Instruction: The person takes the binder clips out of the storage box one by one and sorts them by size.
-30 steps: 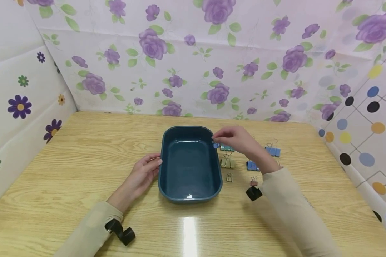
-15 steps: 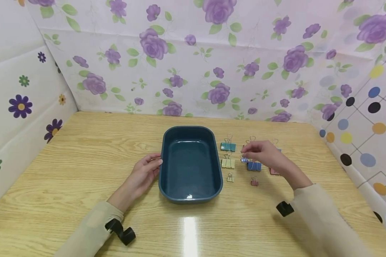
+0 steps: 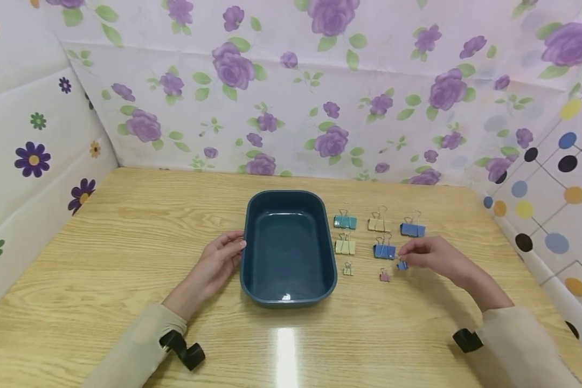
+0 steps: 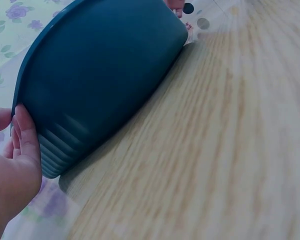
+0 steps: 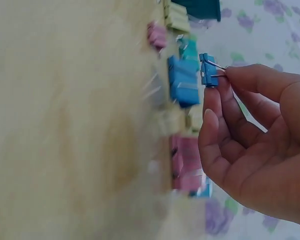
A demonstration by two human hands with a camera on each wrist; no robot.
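A small blue binder clip point(image 3: 402, 265) hangs from my right hand point(image 3: 434, 257), its wire handles pinched between thumb and fingertips. In the right wrist view this clip point(image 5: 209, 70) overlaps the row of other clips. My left hand point(image 3: 223, 253) rests against the left side of a deep teal plastic bin point(image 3: 288, 253); the left wrist view has the fingers point(image 4: 27, 132) on its outer wall near the rim. Just left of the held clip are a larger blue clip point(image 3: 385, 251) and a small pink clip point(image 3: 385, 276). The bin's inside shows nothing in it.
Right of the bin lie a teal clip point(image 3: 345, 222), two yellow clips point(image 3: 345, 247) and a tiny pale clip point(image 3: 348, 269). A big blue clip point(image 3: 412, 230) lies behind my right hand. In the right wrist view, a large pink clip point(image 5: 187, 162) shows. Flowered cloth point(image 3: 281, 108) hangs behind.
My right hand has carried the small blue clip from the bin's right rim rightward and toward me, past the clips. The left hand and the bin stay in place.
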